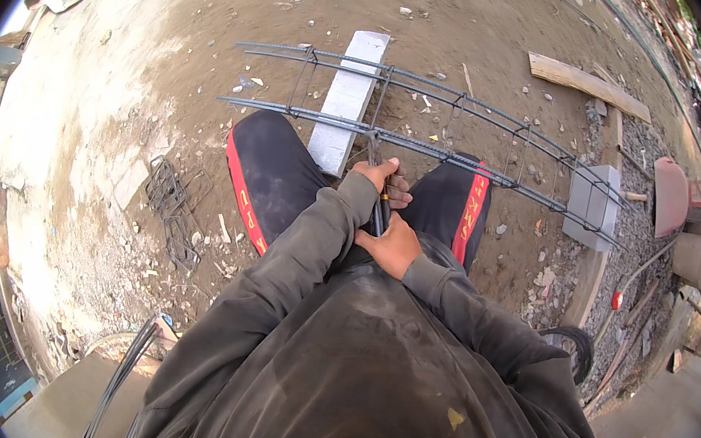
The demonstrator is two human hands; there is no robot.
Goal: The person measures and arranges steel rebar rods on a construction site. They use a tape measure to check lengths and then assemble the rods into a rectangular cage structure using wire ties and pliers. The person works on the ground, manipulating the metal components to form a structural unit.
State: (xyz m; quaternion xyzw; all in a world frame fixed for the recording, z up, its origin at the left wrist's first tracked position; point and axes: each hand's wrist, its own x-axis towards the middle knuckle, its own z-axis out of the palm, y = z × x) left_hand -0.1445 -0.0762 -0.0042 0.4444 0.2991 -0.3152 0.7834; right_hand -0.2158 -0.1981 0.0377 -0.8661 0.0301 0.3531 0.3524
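Beside the rebar cage [438,151], fingers of left hand [376,173] and right hand [397,247] clasp a dark-handled tool [382,211].

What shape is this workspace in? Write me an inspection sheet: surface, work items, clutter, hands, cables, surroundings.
Surface: dirt ground strewn with small stones.
Work items: rebar cage lying across a pale plank and a grey block; dark-handled tool.
Clutter: tangle of bent metal at left; wooden board at upper right.
Hands: left hand and right hand around the tool, left farther forward.
Cables: black coil at right and dark strands at lower left; cable or wire, unclear.
Surroundings: gravel strip and pinkish object at right.
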